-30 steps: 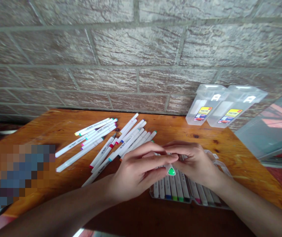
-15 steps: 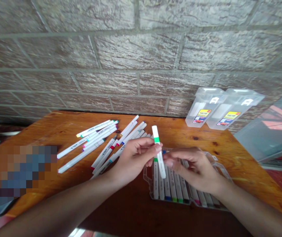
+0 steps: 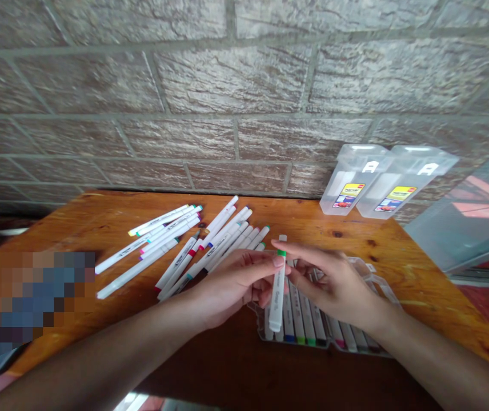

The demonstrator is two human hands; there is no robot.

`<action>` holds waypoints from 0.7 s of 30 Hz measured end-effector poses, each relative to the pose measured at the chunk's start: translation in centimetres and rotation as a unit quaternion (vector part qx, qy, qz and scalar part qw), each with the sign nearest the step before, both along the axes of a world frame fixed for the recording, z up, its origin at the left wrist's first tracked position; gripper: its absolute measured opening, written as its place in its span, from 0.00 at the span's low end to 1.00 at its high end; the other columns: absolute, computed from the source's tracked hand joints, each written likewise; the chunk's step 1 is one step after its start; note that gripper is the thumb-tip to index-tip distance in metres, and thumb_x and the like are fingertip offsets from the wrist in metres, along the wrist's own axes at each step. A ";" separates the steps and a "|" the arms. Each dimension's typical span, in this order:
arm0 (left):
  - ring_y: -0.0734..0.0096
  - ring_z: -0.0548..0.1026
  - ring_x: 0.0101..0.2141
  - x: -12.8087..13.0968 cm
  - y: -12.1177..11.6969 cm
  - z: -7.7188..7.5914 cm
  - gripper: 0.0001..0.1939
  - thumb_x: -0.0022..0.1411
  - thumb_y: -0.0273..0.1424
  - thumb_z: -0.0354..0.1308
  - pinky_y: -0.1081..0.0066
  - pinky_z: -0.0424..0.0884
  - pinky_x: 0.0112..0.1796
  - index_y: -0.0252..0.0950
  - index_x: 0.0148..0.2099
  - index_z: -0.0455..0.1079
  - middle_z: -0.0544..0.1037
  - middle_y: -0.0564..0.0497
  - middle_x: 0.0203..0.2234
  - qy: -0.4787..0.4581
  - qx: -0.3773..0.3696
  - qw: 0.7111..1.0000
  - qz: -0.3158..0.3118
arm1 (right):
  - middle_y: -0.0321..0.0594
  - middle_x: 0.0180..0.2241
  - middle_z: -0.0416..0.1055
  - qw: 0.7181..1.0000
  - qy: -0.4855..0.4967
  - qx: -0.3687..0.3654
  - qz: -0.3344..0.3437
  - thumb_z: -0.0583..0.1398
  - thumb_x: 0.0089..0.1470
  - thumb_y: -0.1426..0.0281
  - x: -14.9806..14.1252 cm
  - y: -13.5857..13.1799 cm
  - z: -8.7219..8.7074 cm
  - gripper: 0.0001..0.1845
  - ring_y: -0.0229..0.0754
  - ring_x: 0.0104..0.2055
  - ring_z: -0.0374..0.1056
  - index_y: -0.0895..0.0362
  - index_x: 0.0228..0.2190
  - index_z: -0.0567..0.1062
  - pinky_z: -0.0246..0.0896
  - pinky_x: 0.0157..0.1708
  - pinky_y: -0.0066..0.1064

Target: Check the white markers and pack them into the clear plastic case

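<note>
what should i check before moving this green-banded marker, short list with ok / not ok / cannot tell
1. Green-banded marker gripped: ok, the left hand pinches it near the green band.
2. Right hand off the marker: cannot tell, its fingers are very close but contact is unclear.
3. Clear case open: ok, markers lie in it below the hands.
4. Whole case interior visible: not ok, the hands cover part of it.
5. Loose markers neatly lined up: not ok, they lie scattered to the left.
</note>
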State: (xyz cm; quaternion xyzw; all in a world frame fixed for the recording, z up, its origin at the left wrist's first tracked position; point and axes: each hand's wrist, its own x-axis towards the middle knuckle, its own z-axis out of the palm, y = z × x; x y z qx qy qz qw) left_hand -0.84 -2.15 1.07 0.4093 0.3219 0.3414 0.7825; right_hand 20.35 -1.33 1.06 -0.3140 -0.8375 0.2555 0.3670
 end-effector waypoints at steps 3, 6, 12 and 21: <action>0.80 0.70 0.21 0.1 -0.2 -0.2 0.19 0.63 0.45 0.68 0.78 0.64 0.24 0.31 0.37 0.79 0.78 0.50 0.25 -0.002 -0.030 0.999 -0.019 | 0.42 0.45 0.84 0.999 -0.001 0.033 -0.004 0.60 0.63 0.79 0.0 0.1 0.1 0.22 0.38 0.37 0.80 0.54 0.55 0.79 0.73 0.37 0.25; 0.80 0.70 0.21 0.2 -0.3 -0.2 0.19 0.64 0.45 0.67 0.78 0.66 0.25 0.31 0.38 0.81 0.77 0.50 0.24 -0.004 -0.036 0.999 -0.027 | 0.40 0.40 0.85 0.999 0.006 0.040 -0.007 0.60 0.64 0.79 0.0 0.1 0.0 0.18 0.38 0.38 0.81 0.55 0.51 0.81 0.72 0.40 0.24; 0.79 0.71 0.20 0.2 -0.4 0.3 0.22 0.66 0.47 0.64 0.78 0.66 0.24 0.30 0.41 0.81 0.80 0.47 0.25 -0.024 -0.002 0.999 -0.031 | 0.35 0.28 0.82 0.999 0.028 -0.018 -0.023 0.61 0.65 0.75 0.0 0.1 0.1 0.12 0.38 0.33 0.80 0.55 0.45 0.84 0.71 0.33 0.22; 0.78 0.71 0.21 0.1 -0.7 0.6 0.26 0.64 0.52 0.64 0.77 0.65 0.26 0.29 0.38 0.79 0.81 0.46 0.24 -0.012 -0.003 0.999 -0.036 | 0.35 0.32 0.84 0.998 0.052 -0.036 -0.017 0.63 0.63 0.75 -0.1 0.3 -0.2 0.11 0.36 0.29 0.78 0.53 0.44 0.85 0.70 0.29 0.22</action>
